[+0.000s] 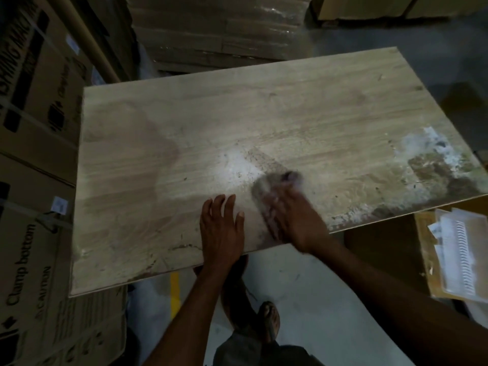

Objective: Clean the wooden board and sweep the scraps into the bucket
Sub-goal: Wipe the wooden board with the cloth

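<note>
The left hand [221,228] lies flat on the wooden board [264,101] near its near edge, fingers straight and slightly spread, palm down. Just to its right the right hand [297,220] is smeared by blur over the board; a greyish blurred object [274,186] shows under and beyond its fingers, but whether the fingers grip it or only press on it cannot be told.

The board fills the middle of the scene, tilted so that its right side runs farther away. A white powdery patch [240,165] sits just beyond the hands, touching the blurred object's left side. A second white, flaky smear [427,149] lies near the right edge, with dark stains beside it. Dark specks and scratches are scattered along the near edge.

Printed cardboard boxes [39,128] stand at the left. A plastic-wrapped stack [216,30] stands at the far side. At the near right an open carton [427,260] holds white papers [459,249]. Below the board a sandalled foot [269,318] stands on the pale floor [330,299]
</note>
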`<state>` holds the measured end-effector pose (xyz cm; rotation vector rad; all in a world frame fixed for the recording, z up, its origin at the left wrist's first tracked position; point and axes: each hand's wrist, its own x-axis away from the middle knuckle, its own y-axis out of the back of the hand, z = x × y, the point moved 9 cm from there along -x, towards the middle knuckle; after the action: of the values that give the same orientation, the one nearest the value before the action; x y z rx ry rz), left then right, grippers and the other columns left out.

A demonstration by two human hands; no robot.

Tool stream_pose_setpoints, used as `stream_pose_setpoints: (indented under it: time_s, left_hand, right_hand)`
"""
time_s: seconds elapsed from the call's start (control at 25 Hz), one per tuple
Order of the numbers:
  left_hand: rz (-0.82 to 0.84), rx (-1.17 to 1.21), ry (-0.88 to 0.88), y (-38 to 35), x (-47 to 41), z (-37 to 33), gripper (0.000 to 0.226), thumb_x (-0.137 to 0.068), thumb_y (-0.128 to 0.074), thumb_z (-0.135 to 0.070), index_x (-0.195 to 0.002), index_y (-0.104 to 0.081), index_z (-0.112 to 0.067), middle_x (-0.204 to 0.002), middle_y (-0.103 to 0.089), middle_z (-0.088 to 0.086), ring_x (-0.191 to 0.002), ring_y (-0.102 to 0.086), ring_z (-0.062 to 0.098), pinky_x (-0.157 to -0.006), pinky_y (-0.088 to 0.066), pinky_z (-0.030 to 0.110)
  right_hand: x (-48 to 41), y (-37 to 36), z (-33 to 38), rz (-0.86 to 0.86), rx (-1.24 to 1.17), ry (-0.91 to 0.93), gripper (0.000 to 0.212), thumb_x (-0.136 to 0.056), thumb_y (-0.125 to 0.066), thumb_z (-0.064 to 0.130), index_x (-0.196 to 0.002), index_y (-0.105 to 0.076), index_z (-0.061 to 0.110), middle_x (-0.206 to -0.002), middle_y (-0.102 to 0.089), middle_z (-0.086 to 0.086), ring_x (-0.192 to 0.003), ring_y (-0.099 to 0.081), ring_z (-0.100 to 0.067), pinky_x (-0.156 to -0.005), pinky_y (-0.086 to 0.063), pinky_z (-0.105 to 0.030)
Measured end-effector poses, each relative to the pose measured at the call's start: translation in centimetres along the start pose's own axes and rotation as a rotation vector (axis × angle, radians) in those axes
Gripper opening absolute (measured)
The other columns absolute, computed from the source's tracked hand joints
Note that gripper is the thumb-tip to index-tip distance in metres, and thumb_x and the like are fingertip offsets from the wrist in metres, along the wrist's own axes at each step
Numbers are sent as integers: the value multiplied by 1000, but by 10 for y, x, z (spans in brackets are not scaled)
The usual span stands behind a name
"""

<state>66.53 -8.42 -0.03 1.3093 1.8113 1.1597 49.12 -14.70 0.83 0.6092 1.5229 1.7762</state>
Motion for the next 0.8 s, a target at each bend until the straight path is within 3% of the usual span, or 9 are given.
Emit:
stream_pose_setpoints:
  time_s: [0.08,0.12,0.2,0.36,0.48,0.6,0.64,0.76,0.8]
  left_hand:
    - [-3,19,-46,0,-16,-5,50,-99,-42,-38,-146,-48,-23,-150,-44,6,-140,-34,30,-114,-31,47]
    - [-4,41,-56,2,-23,-7,50,-99,-42,-34,-148,-45,-23,-151,-43,5,-140,-34,29,-115,-31,46]
    - [-5,152,-6,7,-42,-5,49,-101,-40,-25,-150,-42,-23,-151,-42,5,-138,-34,27,-113,-30,45]
    - [-39,210,5,12,-70,-7,49,-97,-49,-7,-143,-51,-22,-148,-46,0,-130,-42,25,-106,-36,42]
    - [-88,299,73,17,-88,-5,46,-89,-51,-1,-129,-61,-21,-139,-53,0,-123,-48,26,-101,-38,39]
    - [-85,226,123,15,-89,-10,41,-88,-51,-3,-122,-61,-24,-135,-51,-2,-120,-47,21,-99,-37,39]
    - [-90,223,108,15,-92,-11,38,-88,-51,-5,-119,-60,-25,-132,-51,-2,-118,-48,22,-97,-37,41]
    - [-95,232,85,14,-121,-15,26,-84,-55,-9,-103,-57,-27,-115,-53,-3,-108,-53,25,-89,-40,42]
    - [-78,210,72,12,-132,-18,24,-84,-55,-10,-101,-57,-28,-113,-52,-3,-106,-53,24,-88,-40,42]
  right_hand:
    - [-24,15,-41,-108,-41,-401,52,-107,-32,32,-155,-40,14,-161,-38,-21,-152,-28,-39,-125,-22,-52]
    - [-26,11,-33,-82,-35,-394,53,-107,-33,31,-157,-38,13,-162,-35,-21,-152,-27,-40,-124,-22,-54]
    - [-30,-11,-2,16,61,-56,55,-107,-37,30,-159,-33,16,-166,-31,-17,-153,-26,-36,-126,-20,-53]
    - [-62,17,-72,-122,-59,-534,56,-107,-30,37,-160,-29,20,-167,-25,-16,-155,-22,-38,-128,-16,-49]
    - [-81,1,-20,-15,17,-29,54,-107,-30,36,-156,-39,17,-162,-36,-18,-150,-30,-37,-124,-23,-48]
    - [-96,20,-86,-131,-61,-513,56,-107,-27,39,-160,-31,22,-168,-25,-17,-154,-22,-39,-125,-17,-50]
    - [-102,20,-79,-145,-63,-501,57,-108,-26,41,-161,-30,22,-169,-22,-17,-155,-19,-38,-125,-15,-50]
    - [-125,1,-49,15,1,55,57,-107,-24,42,-158,-37,19,-166,-31,-15,-153,-25,-34,-125,-17,-45]
    - [-137,8,-83,-40,-55,-95,59,-106,-22,42,-157,-38,17,-164,-33,-17,-153,-27,-36,-125,-18,-46]
